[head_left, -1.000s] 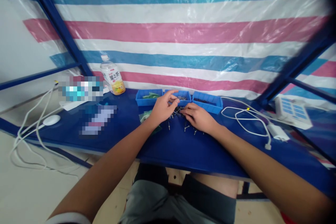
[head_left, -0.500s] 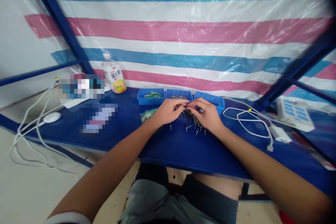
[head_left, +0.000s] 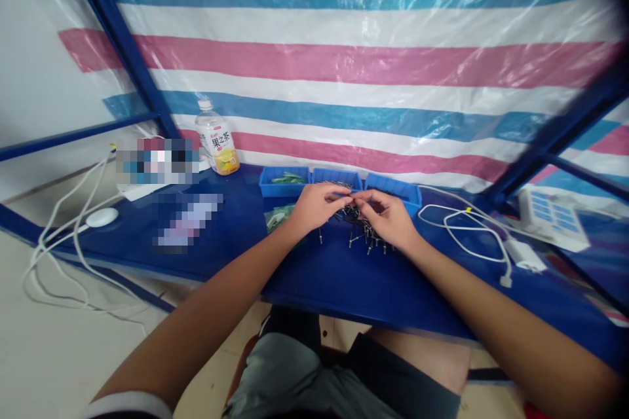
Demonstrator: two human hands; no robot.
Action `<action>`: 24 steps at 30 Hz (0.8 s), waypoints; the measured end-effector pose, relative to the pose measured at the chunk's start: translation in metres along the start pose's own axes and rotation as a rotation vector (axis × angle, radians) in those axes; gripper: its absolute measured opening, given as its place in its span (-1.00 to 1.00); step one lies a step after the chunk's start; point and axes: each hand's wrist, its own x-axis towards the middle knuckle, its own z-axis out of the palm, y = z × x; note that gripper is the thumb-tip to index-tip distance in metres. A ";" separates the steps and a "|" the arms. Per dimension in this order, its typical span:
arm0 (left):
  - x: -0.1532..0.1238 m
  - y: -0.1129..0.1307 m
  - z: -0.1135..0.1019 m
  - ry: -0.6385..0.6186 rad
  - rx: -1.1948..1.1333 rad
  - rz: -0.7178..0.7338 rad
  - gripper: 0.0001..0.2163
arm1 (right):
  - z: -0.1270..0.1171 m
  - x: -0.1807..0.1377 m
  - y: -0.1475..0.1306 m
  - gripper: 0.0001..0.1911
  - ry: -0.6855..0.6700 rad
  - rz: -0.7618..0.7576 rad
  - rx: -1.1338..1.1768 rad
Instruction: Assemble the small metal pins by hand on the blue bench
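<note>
My left hand (head_left: 316, 208) and my right hand (head_left: 392, 219) meet fingertip to fingertip above the desk. Each is closed in a pinch. Whatever lies between the fingertips is too small or too hidden to name. Beneath them is a pile of small dark and silvery pin-like metal pieces (head_left: 368, 234), partly covered by my right hand. One loose piece (head_left: 321, 236) stands apart below my left hand. Just behind the hands, a blue bin (head_left: 337, 177) contains thin metal pieces. A clear bag with pale green contents (head_left: 278, 217) lies left of my left wrist.
Beside the middle bin stand a blue bin with green packets (head_left: 285, 190) and a right blue bin (head_left: 415, 193). A drink bottle (head_left: 219, 144) is at the back left. White cables (head_left: 457, 245) with an adapter (head_left: 525, 255) and a white device (head_left: 553, 216) occupy the right side.
The view has shifted slightly. Both hands stay together over the pile, with my right fingers drawn a little closer together at the tips.
</note>
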 end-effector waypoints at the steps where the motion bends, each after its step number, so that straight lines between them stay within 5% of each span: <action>1: 0.000 0.000 0.001 0.002 -0.002 0.003 -0.79 | 0.000 0.000 0.001 -0.67 -0.001 0.025 0.038; 8: 0.002 -0.004 0.002 0.010 0.030 0.033 -0.91 | -0.001 0.004 0.002 -0.60 0.070 -0.006 0.091; 24: 0.002 -0.002 0.001 -0.011 0.104 0.082 -0.89 | 0.001 0.002 0.000 -0.92 0.048 -0.027 -0.194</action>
